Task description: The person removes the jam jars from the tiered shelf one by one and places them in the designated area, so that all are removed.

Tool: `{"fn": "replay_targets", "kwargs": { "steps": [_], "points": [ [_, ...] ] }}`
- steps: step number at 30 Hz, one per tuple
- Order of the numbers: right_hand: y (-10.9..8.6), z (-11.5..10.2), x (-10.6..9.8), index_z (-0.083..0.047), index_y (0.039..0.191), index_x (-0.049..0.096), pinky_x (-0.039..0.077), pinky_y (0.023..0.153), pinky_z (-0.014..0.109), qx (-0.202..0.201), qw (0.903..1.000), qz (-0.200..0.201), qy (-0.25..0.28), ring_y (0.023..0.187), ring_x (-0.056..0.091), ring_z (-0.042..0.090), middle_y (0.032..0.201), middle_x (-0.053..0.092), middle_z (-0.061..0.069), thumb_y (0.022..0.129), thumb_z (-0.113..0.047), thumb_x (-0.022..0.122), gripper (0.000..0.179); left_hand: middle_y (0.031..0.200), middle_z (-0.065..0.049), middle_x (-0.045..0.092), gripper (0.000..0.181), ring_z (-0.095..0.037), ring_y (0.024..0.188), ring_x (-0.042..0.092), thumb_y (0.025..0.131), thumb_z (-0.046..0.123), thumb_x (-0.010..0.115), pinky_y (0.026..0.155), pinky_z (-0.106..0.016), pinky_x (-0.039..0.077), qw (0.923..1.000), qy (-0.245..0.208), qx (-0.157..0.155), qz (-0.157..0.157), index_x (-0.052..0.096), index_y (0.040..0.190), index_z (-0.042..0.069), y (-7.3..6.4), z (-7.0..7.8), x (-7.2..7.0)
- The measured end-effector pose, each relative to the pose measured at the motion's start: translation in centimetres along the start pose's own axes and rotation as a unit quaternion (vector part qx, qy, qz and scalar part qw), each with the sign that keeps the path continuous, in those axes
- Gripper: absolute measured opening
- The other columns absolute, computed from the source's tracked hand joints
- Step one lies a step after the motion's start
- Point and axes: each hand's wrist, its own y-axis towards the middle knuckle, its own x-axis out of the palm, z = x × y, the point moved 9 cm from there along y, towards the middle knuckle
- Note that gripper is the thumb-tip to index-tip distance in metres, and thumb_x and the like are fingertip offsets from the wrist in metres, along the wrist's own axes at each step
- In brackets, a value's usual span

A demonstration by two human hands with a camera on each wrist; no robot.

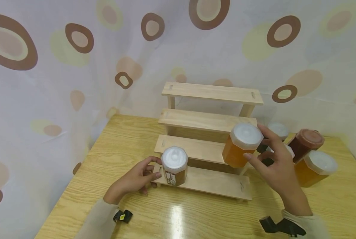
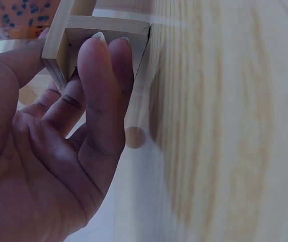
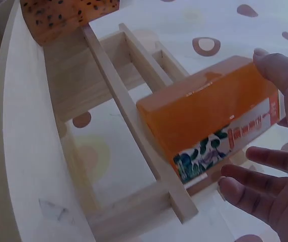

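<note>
A wooden stepped shelf (image 1: 193, 151) with several tiers stands on the table. My left hand (image 1: 137, 177) grips the left end of its lowest step; in the left wrist view the fingers (image 2: 101, 91) curl about the board's end. Beside that hand, a white-lidded jar (image 1: 175, 166) with dark-specked orange contents stands on the lowest step. My right hand (image 1: 276, 162) holds an orange jar (image 1: 236, 152) near its white lid, between thumb and fingers, at the right end of the second step. The right wrist view shows its printed label (image 3: 229, 136). Whether the base touches the step, I cannot tell.
Right of the shelf, several more jars stand on the wooden table (image 1: 127, 132): a dark red jar (image 1: 306, 142), an orange jar (image 1: 315, 167) and others partly behind my right hand. A patterned cloth (image 1: 196, 49) hangs behind the table.
</note>
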Motion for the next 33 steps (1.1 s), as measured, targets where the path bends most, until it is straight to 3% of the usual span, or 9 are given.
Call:
{"fn": "replay_targets", "kwargs": {
  "steps": [2,11,16,23,33],
  "points": [
    [0.2,-0.2,0.3,-0.002,0.152,0.047,0.050,0.067,0.011,0.000,1.0000,0.002,-0.004,0.094,0.055,0.009,0.135,0.057,-0.005,0.072,0.019,0.083,0.090,0.082,-0.023,0.054,0.037,-0.034,0.077,0.071,0.107,0.015,0.061,0.044,-0.035,0.055,1.0000,-0.001,0.002,-0.001,0.046,0.141,0.013,0.0,0.0,0.0],
    [0.7,-0.8,1.1,-0.001,0.149,0.051,0.050,0.063,0.012,-0.027,0.9994,0.004,0.022,0.087,0.056,0.011,0.140,0.055,0.005,0.080,0.008,0.084,0.077,0.083,-0.022,0.055,0.038,-0.034,0.077,0.071,0.107,0.015,0.061,0.045,-0.035,0.055,1.0000,0.001,0.001,-0.002,0.046,0.141,0.013,-0.1,0.2,0.1],
    [0.7,-0.8,1.7,-0.001,0.150,0.048,0.048,0.059,0.013,-0.023,0.9997,-0.006,0.011,0.077,0.054,0.009,0.138,0.053,0.001,0.075,0.010,0.088,0.086,0.082,-0.021,0.055,0.037,-0.034,0.078,0.071,0.107,0.015,0.061,0.045,-0.035,0.055,1.0000,0.004,-0.002,0.001,0.046,0.141,0.013,-0.1,0.2,0.1],
    [0.4,-0.4,2.1,-0.005,0.151,0.042,0.043,0.056,0.020,0.003,0.9999,-0.005,-0.010,0.085,0.052,0.011,0.134,0.050,-0.005,0.067,0.016,0.088,0.099,0.085,-0.023,0.058,0.037,-0.033,0.076,0.070,0.107,0.015,0.060,0.044,-0.037,0.056,0.9999,0.012,0.008,-0.006,0.046,0.140,0.012,0.1,0.4,0.2],
    [0.2,-0.1,2.4,-0.003,0.151,0.039,0.039,0.058,0.022,-0.011,0.9998,0.010,-0.014,0.090,0.049,0.013,0.135,0.052,0.010,0.069,0.013,0.086,0.097,0.087,-0.018,0.062,0.036,-0.032,0.076,0.070,0.107,0.017,0.061,0.044,-0.038,0.056,0.9999,0.015,0.001,-0.003,0.046,0.140,0.014,0.1,0.2,0.1]
  ]
}}
